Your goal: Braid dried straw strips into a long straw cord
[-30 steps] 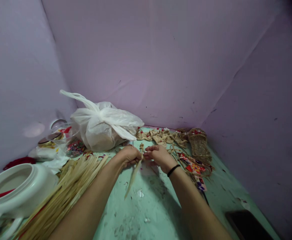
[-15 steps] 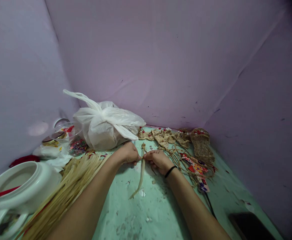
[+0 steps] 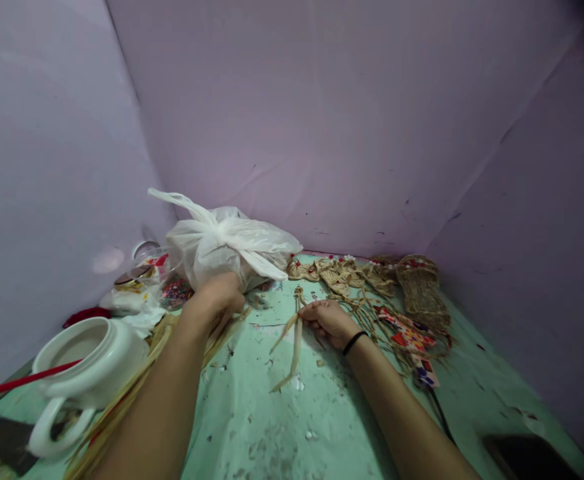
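Note:
My right hand [image 3: 329, 321] pinches a short length of knotted, pale plant-fibre strips [image 3: 296, 347] near its upper end. Two loose tails hang from that spot toward me over the green tabletop. My left hand [image 3: 219, 300] is over the far end of a bundle of dry straw-coloured fibre strips [image 3: 147, 380], in front of the white plastic bag. Its fingers point down among the strips and are partly hidden and blurred, so their grip cannot be made out. A black band circles my right wrist.
A knotted white plastic bag [image 3: 222, 243] stands at the back. White ceramic pot [image 3: 97, 360] with a red stick is at left, beside small containers. Woven braided pieces with beads [image 3: 342, 275], cords and a patterned cloth strip [image 3: 409, 337] lie right; a dark flat object [image 3: 527, 457] sits front right.
My left hand has let go of the fibre strip and moved left to the bundle. My right hand still pinches the knotted piece, where a second loose tail now shows. The view has shifted slightly.

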Available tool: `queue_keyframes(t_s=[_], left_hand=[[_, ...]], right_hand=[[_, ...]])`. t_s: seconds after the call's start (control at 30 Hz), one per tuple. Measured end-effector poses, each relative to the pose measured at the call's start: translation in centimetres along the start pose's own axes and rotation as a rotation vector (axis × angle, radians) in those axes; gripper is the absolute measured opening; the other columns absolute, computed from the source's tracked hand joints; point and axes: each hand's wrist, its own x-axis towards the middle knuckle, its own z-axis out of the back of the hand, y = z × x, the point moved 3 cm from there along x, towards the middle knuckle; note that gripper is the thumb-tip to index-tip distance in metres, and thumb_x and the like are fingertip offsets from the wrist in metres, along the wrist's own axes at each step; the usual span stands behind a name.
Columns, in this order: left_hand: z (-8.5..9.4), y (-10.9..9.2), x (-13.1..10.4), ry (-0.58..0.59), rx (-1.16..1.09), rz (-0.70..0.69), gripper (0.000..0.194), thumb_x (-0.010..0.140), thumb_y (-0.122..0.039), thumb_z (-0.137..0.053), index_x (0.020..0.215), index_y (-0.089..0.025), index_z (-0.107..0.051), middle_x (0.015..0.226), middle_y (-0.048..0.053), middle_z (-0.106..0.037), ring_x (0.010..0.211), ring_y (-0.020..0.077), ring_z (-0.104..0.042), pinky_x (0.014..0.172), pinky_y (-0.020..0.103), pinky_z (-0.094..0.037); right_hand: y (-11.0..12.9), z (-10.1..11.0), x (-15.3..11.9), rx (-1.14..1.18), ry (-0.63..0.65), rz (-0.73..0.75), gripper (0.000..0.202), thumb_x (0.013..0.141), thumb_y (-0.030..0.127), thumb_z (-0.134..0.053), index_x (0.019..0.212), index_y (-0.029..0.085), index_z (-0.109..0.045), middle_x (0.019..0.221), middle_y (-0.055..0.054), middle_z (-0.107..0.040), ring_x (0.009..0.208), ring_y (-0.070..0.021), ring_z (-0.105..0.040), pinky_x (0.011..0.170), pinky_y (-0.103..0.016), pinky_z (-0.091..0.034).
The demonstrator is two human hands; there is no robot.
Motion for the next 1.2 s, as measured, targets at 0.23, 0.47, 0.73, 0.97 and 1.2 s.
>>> queue_keyframes(t_s=[0.23, 0.47, 0.73, 0.97, 1.2], left_hand=[[-2.1, -0.6, 1.6, -0.021, -0.016, 0.016, 0.009, 0.041, -0.014, -0.059, 0.049, -0.016, -0.058, 0.057, 0.008, -0.06, 0.069, 0.0229, -0.057, 0.059, 0.026, -0.039], [-3.1, -3.9, 1.0, 0.097, -0.371, -0.311, 0.009, 0.051, -0.014, -0.055, 0.055, -0.014, -0.063, 0.049, -0.001, -0.052, 0.046, 0.0092, -0.044, 0.045, 0.019, -0.032], [-6.3, -7.4, 1.0, 0.145, -0.643, -0.194, 0.008, 0.06, -0.016, -0.053, 0.059, -0.011, -0.06, 0.037, -0.005, -0.039, 0.036, 0.0061, -0.034, 0.038, 0.018, -0.026], [-6.4, -6.6, 0.9, 0.299, -0.627, -0.099, 0.015, 0.062, -0.022, -0.052, 0.069, -0.012, -0.061, 0.034, -0.004, -0.041, 0.028, 0.0069, -0.03, 0.034, 0.02, -0.022], [-6.1, -7.5, 0.1, 0.252, -0.676, 0.013, 0.013, 0.057, -0.013, -0.054, 0.046, -0.013, -0.047, 0.029, -0.005, -0.034, 0.028, 0.0054, -0.027, 0.033, 0.019, -0.018]], right_hand=[[0.1, 0.0, 0.0, 0.003, 0.019, 0.005, 0.008, 0.057, 0.007, -0.049, 0.051, 0.011, -0.051, 0.035, 0.006, -0.036, 0.029, -0.002, -0.024, 0.027, -0.015, -0.017], [-0.1, 0.1, 0.3, 0.012, 0.024, 0.03, 0.007, 0.056, 0.006, -0.049, 0.053, 0.011, -0.053, 0.036, 0.006, -0.038, 0.029, -0.0022, -0.025, 0.027, -0.015, -0.018], [0.1, 0.0, 0.2, 0.038, 0.05, 0.045, 0.007, 0.055, 0.007, -0.051, 0.049, 0.012, -0.051, 0.037, 0.006, -0.041, 0.029, -0.0021, -0.025, 0.027, -0.016, -0.017], [0.2, 0.1, 0.1, 0.059, 0.059, 0.045, 0.007, 0.058, 0.008, -0.052, 0.051, 0.01, -0.052, 0.038, 0.004, -0.046, 0.029, -0.0017, -0.026, 0.027, -0.015, -0.018], [0.2, 0.0, 0.2, 0.054, 0.038, 0.041, 0.008, 0.057, 0.006, -0.051, 0.051, 0.01, -0.054, 0.038, 0.004, -0.046, 0.029, -0.0022, -0.026, 0.027, -0.015, -0.019]])
